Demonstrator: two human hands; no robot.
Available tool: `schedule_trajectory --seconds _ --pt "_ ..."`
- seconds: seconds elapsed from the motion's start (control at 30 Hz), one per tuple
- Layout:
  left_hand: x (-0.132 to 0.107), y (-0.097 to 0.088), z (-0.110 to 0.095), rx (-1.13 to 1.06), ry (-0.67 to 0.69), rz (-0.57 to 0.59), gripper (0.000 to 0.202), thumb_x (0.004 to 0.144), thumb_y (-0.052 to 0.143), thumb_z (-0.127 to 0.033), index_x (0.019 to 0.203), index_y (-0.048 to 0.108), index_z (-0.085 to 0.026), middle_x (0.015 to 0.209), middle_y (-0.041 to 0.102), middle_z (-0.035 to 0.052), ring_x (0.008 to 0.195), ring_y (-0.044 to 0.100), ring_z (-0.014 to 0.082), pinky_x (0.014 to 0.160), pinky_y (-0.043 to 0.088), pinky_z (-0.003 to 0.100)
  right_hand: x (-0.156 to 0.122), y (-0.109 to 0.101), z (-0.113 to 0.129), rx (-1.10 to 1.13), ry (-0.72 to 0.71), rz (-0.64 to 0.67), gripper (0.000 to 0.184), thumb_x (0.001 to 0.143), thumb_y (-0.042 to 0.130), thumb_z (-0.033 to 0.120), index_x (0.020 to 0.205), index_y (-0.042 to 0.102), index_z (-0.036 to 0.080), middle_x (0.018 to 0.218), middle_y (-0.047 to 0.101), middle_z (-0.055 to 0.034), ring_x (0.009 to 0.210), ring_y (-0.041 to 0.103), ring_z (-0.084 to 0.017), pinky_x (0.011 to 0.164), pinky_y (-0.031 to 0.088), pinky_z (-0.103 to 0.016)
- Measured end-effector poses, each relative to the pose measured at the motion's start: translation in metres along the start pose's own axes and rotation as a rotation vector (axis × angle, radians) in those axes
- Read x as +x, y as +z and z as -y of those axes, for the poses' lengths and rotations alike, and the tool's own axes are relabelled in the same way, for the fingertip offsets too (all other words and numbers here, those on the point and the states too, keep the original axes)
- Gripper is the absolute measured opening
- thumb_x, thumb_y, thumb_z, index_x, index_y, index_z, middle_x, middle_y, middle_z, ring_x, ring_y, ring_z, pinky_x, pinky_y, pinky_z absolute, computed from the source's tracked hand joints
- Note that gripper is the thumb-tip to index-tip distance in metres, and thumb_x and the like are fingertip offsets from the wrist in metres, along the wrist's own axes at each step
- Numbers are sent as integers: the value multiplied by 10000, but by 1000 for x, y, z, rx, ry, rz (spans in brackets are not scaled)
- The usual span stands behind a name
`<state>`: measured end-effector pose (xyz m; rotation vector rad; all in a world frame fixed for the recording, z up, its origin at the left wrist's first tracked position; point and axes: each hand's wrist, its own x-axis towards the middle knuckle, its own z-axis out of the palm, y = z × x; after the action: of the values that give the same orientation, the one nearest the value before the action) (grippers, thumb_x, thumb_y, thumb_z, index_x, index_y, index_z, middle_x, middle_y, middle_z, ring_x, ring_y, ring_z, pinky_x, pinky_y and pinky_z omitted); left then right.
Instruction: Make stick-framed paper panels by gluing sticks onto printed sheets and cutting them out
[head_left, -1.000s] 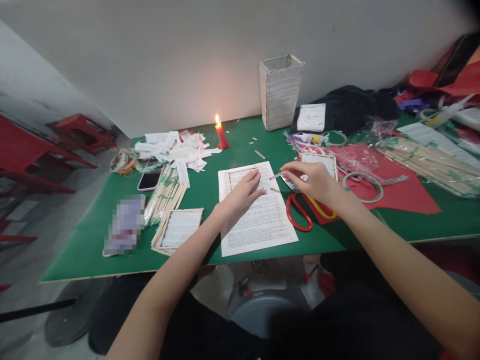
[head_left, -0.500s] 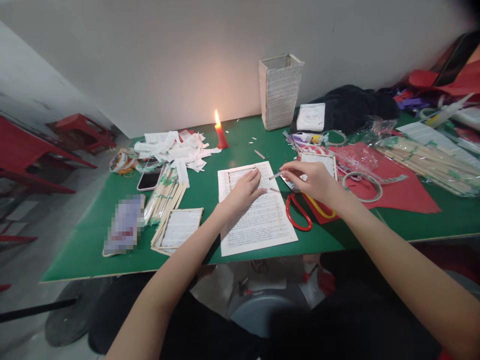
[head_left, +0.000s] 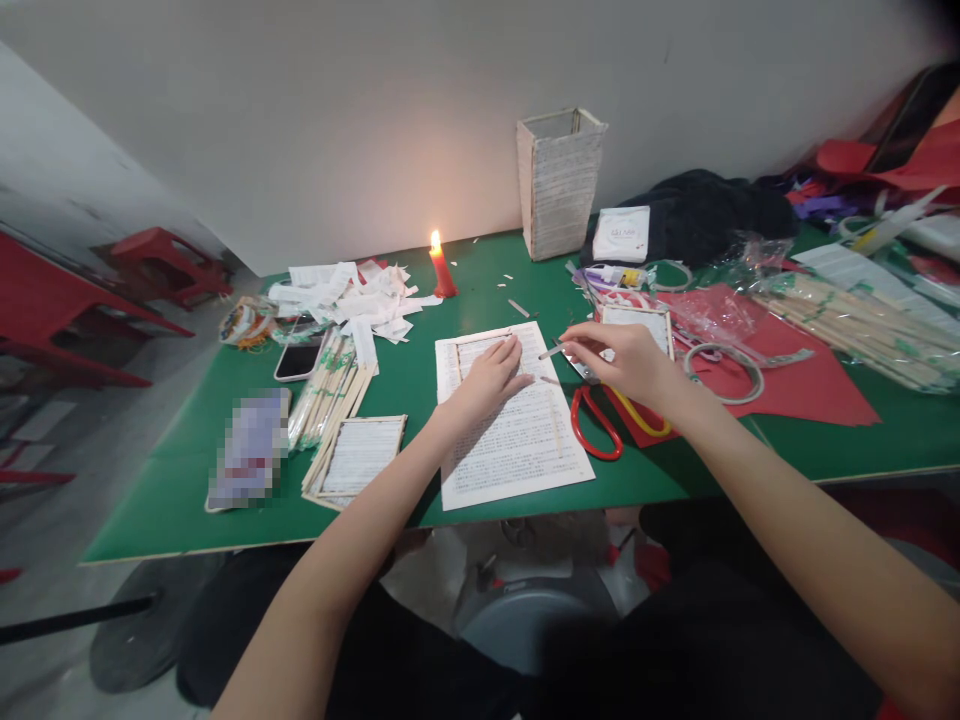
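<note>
My left hand (head_left: 495, 375) lies flat, fingers stretched out, over a small stick frame (head_left: 459, 362) on a printed paper sheet (head_left: 510, 460). Its palm hides part of the frame. Between the thumb and fingers of my right hand (head_left: 619, 360) is a short, thin pale stick (head_left: 553, 351), pinched just above the sheet's right edge. That stick looks like a glue stick, though its kind is not certain. Below my right hand rest scissors (head_left: 598, 425) with red and yellow handles. A loose wooden stick (head_left: 557, 425) lies on the sheet's right side.
A lit red candle (head_left: 442, 275) stands behind the sheet, near paper strips (head_left: 352, 300). A tall paper-covered box (head_left: 562, 185) is at the back. On the left are bundled sticks (head_left: 326, 390), a finished panel (head_left: 365, 455) and a phone (head_left: 298, 362); tape (head_left: 724, 373) lies right.
Both hands keep their places, and the pale stick stays in my right hand. Only the candle flame looks slightly shorter.
</note>
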<state>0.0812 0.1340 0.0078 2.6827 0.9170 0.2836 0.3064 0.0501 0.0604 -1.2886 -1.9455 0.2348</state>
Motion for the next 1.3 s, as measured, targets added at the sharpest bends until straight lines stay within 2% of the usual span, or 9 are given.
schedule_trajectory --seconds 0.17,0.37,0.67,0.8,0.9,1.0,1.13,1.3 --pt "0 -1 1 -10 15 -13 561 1024 461 -430 1490 374 -129 1596 337 176 1497 280 292 1204 286 477 -1 0 -2 -3 -7 -2 183 948 550 264 964 716 190 857 764 -58 673 673 -177 622 498 -286" --pt "-1 -3 -3 -14 2 -28 561 1017 485 -404 1465 402 -77 1574 358 219 1477 320 306 1199 301 464 0 0 -2 -8 7 -5 194 947 545 277 971 722 200 861 766 -57 678 679 -185 631 508 -298" --pt "-1 0 -5 -16 -21 -41 569 1015 497 -399 1462 410 -59 1570 365 217 1473 325 314 1206 289 469 -1 1 -3 -13 15 -24 183 939 565 274 973 727 196 892 774 -60 690 688 -183 632 518 -292" --pt "-5 -8 -4 -178 -40 -93 528 1058 349 -425 1501 369 -137 1594 352 153 1476 333 268 1206 308 454 -1 2 -3 -15 21 -22 200 944 556 289 989 730 202 906 777 -61 707 696 -188 643 523 -299" --pt "-6 -14 -4 -274 -87 -131 496 1076 250 -381 1514 357 -175 1611 329 114 1477 336 229 1210 317 412 -1 1 -4 -12 34 -12 204 944 553 297 992 731 210 915 778 -58 709 696 -189 642 523 -303" --pt "-5 -13 -6 -251 -80 -109 473 1066 287 -339 1499 386 -176 1613 326 107 1484 322 229 1218 304 428 -2 0 -4 -15 51 -20 195 938 558 297 981 731 218 901 777 -53 704 694 -192 639 523 -307" --pt "-2 -4 -9 -157 -63 -85 476 1036 378 -330 1467 423 -134 1590 365 141 1485 315 265 1212 298 485 -2 -1 -4 -18 59 -32 188 933 560 292 978 728 221 893 777 -50 702 693 -198 632 526 -310" --pt "0 1 -11 -79 -74 -75 521 1022 396 -347 1478 400 -95 1586 362 173 1479 320 280 1210 283 481 -3 -1 -5 -2 55 -32 188 931 562 287 977 728 212 899 774 -53 709 695 -196 642 526 -307"
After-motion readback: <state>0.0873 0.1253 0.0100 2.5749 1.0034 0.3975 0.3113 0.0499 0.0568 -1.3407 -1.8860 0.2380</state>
